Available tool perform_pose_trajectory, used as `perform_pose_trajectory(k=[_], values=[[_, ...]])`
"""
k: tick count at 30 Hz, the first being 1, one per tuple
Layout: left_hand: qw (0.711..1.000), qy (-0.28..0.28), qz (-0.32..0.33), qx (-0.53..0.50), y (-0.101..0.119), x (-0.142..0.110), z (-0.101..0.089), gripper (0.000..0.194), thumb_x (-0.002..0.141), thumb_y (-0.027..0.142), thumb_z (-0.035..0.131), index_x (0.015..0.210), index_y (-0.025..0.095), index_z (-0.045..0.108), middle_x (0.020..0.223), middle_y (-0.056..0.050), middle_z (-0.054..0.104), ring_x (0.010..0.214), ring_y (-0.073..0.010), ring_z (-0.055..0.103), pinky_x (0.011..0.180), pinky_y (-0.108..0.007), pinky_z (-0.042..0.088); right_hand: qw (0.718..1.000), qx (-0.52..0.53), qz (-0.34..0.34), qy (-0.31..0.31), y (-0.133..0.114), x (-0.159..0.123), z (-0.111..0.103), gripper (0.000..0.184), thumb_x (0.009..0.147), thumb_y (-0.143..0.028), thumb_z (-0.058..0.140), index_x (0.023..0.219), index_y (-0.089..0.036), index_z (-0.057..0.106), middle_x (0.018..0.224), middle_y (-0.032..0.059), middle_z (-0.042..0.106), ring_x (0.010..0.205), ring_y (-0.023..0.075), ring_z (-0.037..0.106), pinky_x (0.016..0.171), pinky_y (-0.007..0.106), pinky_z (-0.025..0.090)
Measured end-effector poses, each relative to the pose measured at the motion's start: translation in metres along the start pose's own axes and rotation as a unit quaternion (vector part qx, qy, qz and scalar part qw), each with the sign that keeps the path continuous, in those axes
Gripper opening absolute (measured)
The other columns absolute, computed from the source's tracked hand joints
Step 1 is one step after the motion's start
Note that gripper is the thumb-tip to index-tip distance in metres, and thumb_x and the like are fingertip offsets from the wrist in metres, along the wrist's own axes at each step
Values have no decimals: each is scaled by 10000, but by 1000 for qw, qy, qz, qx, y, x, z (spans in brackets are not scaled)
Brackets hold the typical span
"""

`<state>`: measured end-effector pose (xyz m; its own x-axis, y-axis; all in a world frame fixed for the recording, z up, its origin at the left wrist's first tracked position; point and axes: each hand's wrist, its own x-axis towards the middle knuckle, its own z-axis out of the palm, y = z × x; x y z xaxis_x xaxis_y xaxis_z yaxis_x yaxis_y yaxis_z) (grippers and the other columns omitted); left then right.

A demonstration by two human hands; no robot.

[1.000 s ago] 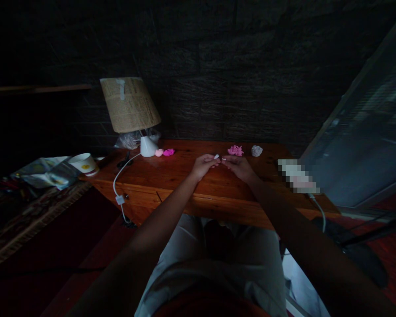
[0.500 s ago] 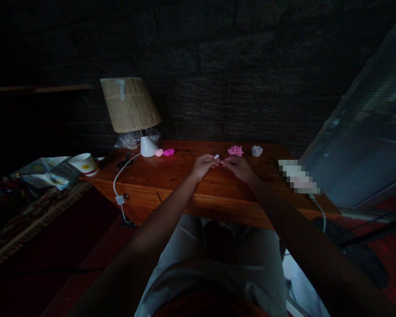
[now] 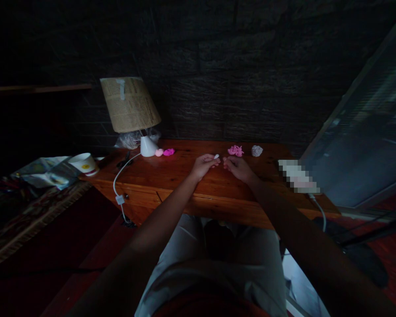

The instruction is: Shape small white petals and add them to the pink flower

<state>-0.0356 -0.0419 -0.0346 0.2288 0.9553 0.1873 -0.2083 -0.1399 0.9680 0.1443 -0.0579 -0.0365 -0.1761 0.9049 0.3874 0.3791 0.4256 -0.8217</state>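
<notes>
My left hand (image 3: 205, 165) is over the middle of the wooden desk, closed with thumb and fingers pinching a small white piece (image 3: 216, 156) that sticks up from the fingertips. Just to its right, a narrow gap away, my right hand (image 3: 237, 168) has its fingers curled together. Whether anything sits between those fingers is too small and dark to make out. Behind the right hand lies a crumpled pink lump (image 3: 236, 151), and right of it a greyish-white textured ball (image 3: 256, 151). A pale pink lump (image 3: 159, 152) and a magenta lump (image 3: 169, 152) lie together beside the lamp.
A lamp (image 3: 130, 105) with a paper-like shade stands at the desk's (image 3: 178, 176) back left, its white cord (image 3: 116, 180) hanging over the front. A paper cup (image 3: 85, 164) is at the left end. A blurred-out device (image 3: 298, 176) with a cable lies at the right. A dark wall rises behind.
My right hand has drawn slightly right, so the fingertips of the two hands are now apart. My left hand stays in place with the white piece.
</notes>
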Motion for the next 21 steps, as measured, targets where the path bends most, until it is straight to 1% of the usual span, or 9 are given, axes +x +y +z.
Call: perform_pose_trajectory(k=[5, 8, 11, 13, 15, 18, 21], values=[[1000, 1, 2, 0, 1, -1, 0, 383, 545, 395, 877, 769, 159, 674, 769, -37, 739, 739, -139, 652, 736, -277, 460, 1000, -2, 2, -8, -2, -1, 0, 518, 828, -697, 533, 659, -217, 631, 597, 15, 639, 541, 149, 528, 562, 294, 402], [1000, 0, 3, 0, 1, -2, 0, 391, 543, 401, 875, 771, 157, 670, 762, -36, 734, 735, -137, 649, 734, -276, 455, 1000, 0, 6, -3, -1, -1, 0, 493, 819, -664, 572, 637, -211, 644, 576, 15, 633, 550, 155, 544, 573, 297, 407], [1000, -2, 3, 0, 1, -2, 0, 402, 542, 411, 875, 777, 158, 668, 771, -36, 736, 738, -139, 649, 731, -276, 450, 1000, 12, 9, 5, 1, 0, 0, 479, 819, -645, 581, 652, -205, 673, 597, 22, 655, 565, 163, 566, 589, 305, 430], [1000, -3, 4, 0, 0, -1, -1, 406, 546, 416, 874, 781, 159, 666, 765, -35, 733, 735, -138, 648, 732, -277, 448, 1000, 26, 6, 6, 2, 1, 1, 448, 802, -626, 611, 674, -205, 694, 648, 29, 692, 616, 176, 604, 632, 316, 466], [1000, -2, 3, 0, 0, -1, 0, 409, 541, 415, 877, 778, 159, 663, 745, -30, 725, 723, -135, 643, 731, -278, 448, 999, 43, -2, 5, 3, 1, 3, 393, 775, -595, 655, 723, -211, 719, 753, 38, 740, 724, 200, 657, 721, 336, 506], [1000, 0, 1, 0, 0, 0, 0, 419, 520, 420, 886, 760, 164, 658, 728, -25, 720, 707, -131, 637, 714, -274, 448, 998, 67, -12, 9, 5, 3, 4, 330, 755, -537, 690, 818, -218, 746, 906, 53, 771, 865, 226, 688, 845, 376, 523], [1000, 1, 1, -1, 1, 0, 0, 428, 502, 431, 891, 748, 168, 660, 722, -23, 722, 698, -130, 632, 694, -266, 447, 997, 79, -13, 18, 8, 4, 4, 298, 759, -490, 692, 875, -220, 745, 927, 59, 766, 864, 224, 686, 858, 398, 528]])
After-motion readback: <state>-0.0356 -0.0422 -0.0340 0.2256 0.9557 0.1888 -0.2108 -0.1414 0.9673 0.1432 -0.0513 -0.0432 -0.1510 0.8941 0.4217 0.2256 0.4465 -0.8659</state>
